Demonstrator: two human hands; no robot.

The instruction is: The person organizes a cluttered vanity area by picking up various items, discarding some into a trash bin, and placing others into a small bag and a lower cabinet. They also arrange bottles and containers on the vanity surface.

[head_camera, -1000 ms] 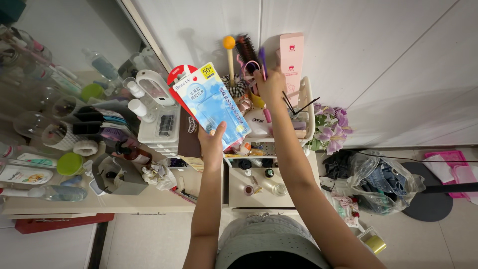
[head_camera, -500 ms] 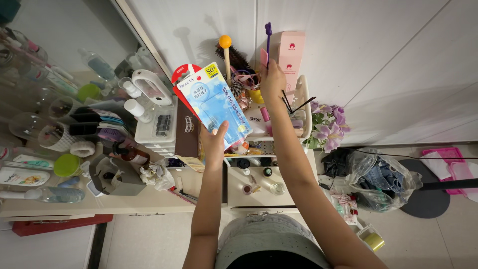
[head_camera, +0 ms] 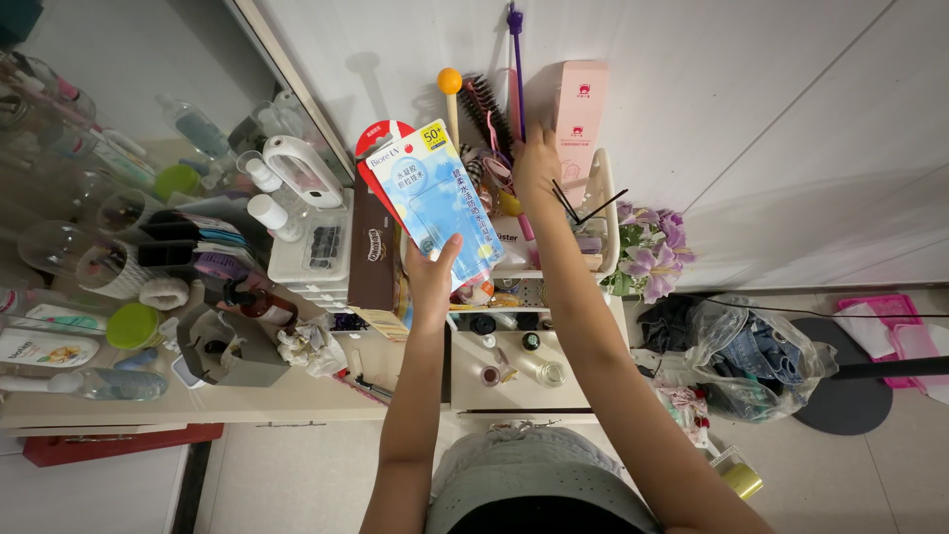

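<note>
Two bare hands are up over a crowded vanity. The left hand [head_camera: 432,282] pinches a flat blue packet [head_camera: 442,203] at its lower edge, thumb on the front and fingers behind; a red card [head_camera: 374,148] shows behind it at 10 o'clock. The right hand [head_camera: 537,166] is closed round one thin purple stick [head_camera: 515,59], which stands upright and pokes out above the fist at 12 o'clock against the wall.

Just at 9 o'clock from that fist stand one bristle hairbrush [head_camera: 487,104] and one wooden stick topped with an orange ball [head_camera: 450,81]. One tall pink box [head_camera: 579,104] leans on the wall at 2 o'clock from the fist. Two thin black sticks [head_camera: 589,210] cross at its 5 o'clock.

These stand in a white rack [head_camera: 605,213] above an open drawer [head_camera: 514,371] holding several small round pots and bottles. One bunch of purple flowers [head_camera: 654,247] sits at 3 o'clock from the rack. At 9 o'clock from the packet, a white organiser [head_camera: 314,252] carries two white pump bottles [head_camera: 269,213].

The pale, smooth counter [head_camera: 247,400] runs along a mirror [head_camera: 119,109] on the left; the walls are glossy white panels. On the tiled floor at 4 o'clock lies one crinkled clear plastic bag [head_camera: 756,356] of clothes.
</note>
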